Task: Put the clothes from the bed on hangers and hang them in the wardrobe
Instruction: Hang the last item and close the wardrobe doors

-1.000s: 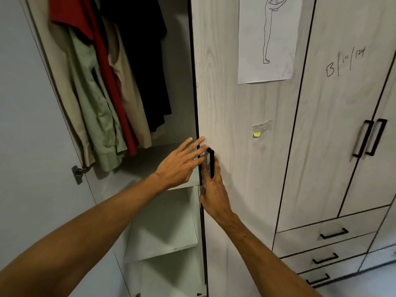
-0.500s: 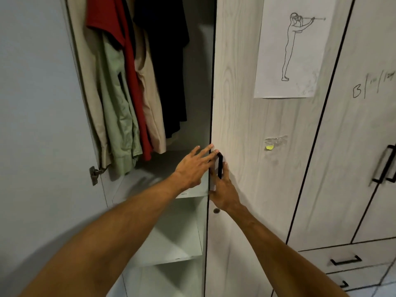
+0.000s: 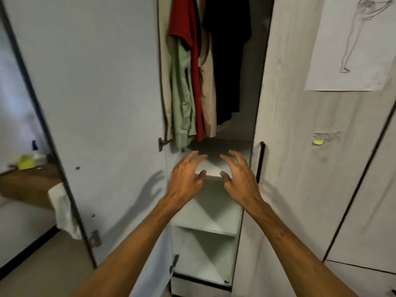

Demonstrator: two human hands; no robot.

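The person stands at the open wardrobe. Both hands are up in the gap between its doors. The left hand and the right hand are close to each other, but they do not touch. The fingers on each hand are spread apart and bent a little, like claws. They hold nothing, and I see nothing pressed under them.

Just behind the fingertips is a white shelf. Above the fingertips hang the clothes: a green shirt, a red shirt, a tan one and a dark top, all side by side. Their bottom ends hang a little higher than the fingertips. The black handle is just to the right of the right fingers, near but apart. The open door is off to the left of the left fingers.

I see no bed here and no clothes waiting to be hung. I cannot see the hangers either, because the tops of the clothes are cut off.

I think clothes like these are light, soft and floppy. They will not break, but they can slip off a hanger or get creased. The best place to hold one is at the shoulders or the collar. Once it is on a hanger, it is best held by the hook.
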